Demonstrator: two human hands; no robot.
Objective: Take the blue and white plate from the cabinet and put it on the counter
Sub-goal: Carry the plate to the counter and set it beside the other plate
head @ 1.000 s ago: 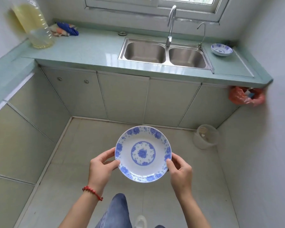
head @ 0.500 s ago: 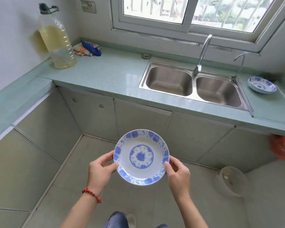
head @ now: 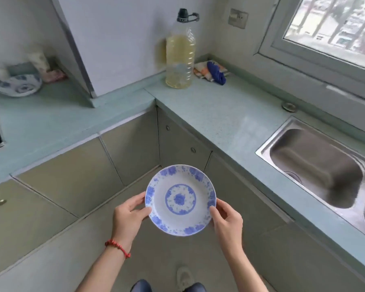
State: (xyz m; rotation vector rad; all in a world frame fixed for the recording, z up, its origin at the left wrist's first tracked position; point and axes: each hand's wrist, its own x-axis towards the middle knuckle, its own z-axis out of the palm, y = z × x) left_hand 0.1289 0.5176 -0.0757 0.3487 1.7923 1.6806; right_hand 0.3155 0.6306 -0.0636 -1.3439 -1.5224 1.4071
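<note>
Head view: one round blue and white floral plate [head: 180, 200] is held out level in front of the person, above the floor and clear of everything else, not yet on the pale green speckled tabletop [head: 226, 114]. Two hands have it. The left hand [head: 130, 218] takes the plate's left rim, thumb on top and fingers curled beneath; the right hand [head: 226, 218] does the same at the right rim, so each grip is closed around the edge with the plate between them. One red beaded bracelet [head: 117, 247] circles the left wrist.

On the tabletop I count one tall clear plastic bottle of yellow oil [head: 180, 53] with a black cap, standing upright in the corner against the wall. Just beside it, to the right, lies one bundle of cloth, blue and orange [head: 212, 71] (too crumpled to tell whether it is one rag or more). Farther left, on the other run of tabletop beyond the white wall column, sits one blue and white bowl [head: 19, 84], well apart from the held plate and blurred.

To the right is one stainless steel sink [head: 316, 165]; one basin shows fully and a second only partly at the frame edge. Three small round knobs can be counted on the beige cabinet doors [head: 133, 144] under the tabletop. One window [head: 333, 24] sits above the sink.
</note>
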